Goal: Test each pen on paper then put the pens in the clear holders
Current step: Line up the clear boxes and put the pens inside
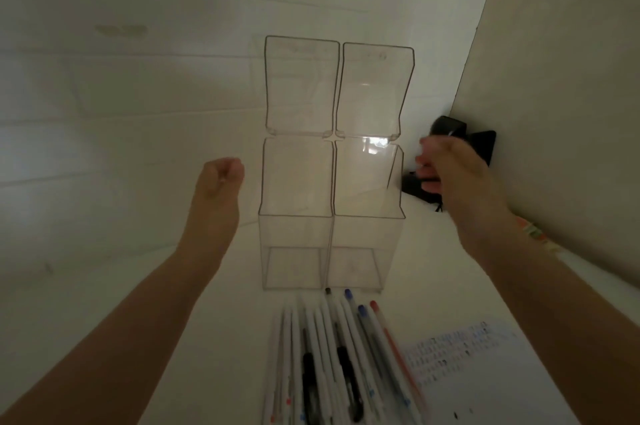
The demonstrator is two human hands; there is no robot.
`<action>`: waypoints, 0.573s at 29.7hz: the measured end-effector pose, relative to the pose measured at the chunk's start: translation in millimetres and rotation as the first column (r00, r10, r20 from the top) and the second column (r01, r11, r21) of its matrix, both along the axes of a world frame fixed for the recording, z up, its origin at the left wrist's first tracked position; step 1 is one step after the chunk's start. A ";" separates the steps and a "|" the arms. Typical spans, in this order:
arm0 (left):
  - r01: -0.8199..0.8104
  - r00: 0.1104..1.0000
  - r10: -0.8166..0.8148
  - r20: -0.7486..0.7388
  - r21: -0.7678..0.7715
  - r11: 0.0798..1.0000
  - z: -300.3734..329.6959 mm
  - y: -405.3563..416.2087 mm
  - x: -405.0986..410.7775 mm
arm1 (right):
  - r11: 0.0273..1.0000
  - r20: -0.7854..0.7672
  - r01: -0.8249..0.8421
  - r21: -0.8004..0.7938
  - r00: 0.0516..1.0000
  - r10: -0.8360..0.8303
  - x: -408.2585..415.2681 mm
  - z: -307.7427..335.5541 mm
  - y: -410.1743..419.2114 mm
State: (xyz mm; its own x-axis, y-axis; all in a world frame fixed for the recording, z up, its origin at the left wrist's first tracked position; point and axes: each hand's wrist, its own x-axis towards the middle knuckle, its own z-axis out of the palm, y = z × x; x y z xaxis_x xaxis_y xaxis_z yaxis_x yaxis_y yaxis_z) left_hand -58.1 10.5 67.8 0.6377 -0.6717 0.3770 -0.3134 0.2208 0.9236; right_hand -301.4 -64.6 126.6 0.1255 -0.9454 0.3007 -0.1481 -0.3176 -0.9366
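Two clear holders stand side by side on the white table, the left holder (294,216) and the right holder (367,213), both with their lids flipped up and nothing inside. Several pens (339,355) lie in a row in front of them, mostly white-barrelled with black, blue and red caps. The test paper (467,359), covered in small marks, lies at the right of the pens. My left hand (220,182) hovers left of the left holder, fingers curled into a fist with nothing in it. My right hand (450,175) is blurred beside the right holder, its fingers loosely spread and holding nothing.
A dark object (450,133) sits behind my right hand in the corner, against a wall panel (554,113) that rises along the right side. The white wall stands close behind the holders.
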 end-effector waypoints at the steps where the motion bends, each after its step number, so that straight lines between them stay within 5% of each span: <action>1: 0.000 0.997 -0.001 0.073 0.024 1.000 -12.8 14.8 -5.9 | 0.993 -0.117 -0.101 -0.060 0.989 0.093 -7.0 -11.4 18.4; 4: 0.206 0.927 -0.269 0.260 0.245 0.947 -53.2 55.2 -19.9 | 0.894 -0.562 -0.447 0.023 0.734 0.381 -19.2 -54.0 66.9; 6: 0.352 0.757 -0.536 0.374 0.457 0.817 -75.6 81.1 -21.6 | 0.825 -0.795 -0.563 0.053 0.476 0.376 -21.1 -83.2 85.6; 8: 0.432 0.557 -0.680 0.477 0.533 0.728 -91.0 99.6 -18.4 | 0.763 -0.882 -0.645 0.041 0.337 0.331 -18.2 -104.1 97.6; 12: 0.445 0.281 -0.678 0.679 0.534 0.719 -94.6 105.5 -13.0 | 0.668 -0.901 -0.742 -0.052 0.324 0.290 -5.0 -122.2 114.7; 17: 0.284 0.063 -0.577 0.814 0.540 0.792 -85.0 96.1 -17.7 | 0.582 -0.936 -0.798 -0.152 0.305 0.174 11.9 -131.5 125.1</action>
State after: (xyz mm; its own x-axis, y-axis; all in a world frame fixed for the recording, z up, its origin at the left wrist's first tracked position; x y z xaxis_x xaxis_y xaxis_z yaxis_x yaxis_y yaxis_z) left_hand -75.8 106.6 -17.2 -0.5116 -0.8258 0.2374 -0.8405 0.5384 0.0613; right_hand -289.5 60.5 -5.0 0.9493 -0.2901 0.1216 -0.2776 -0.9544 -0.1097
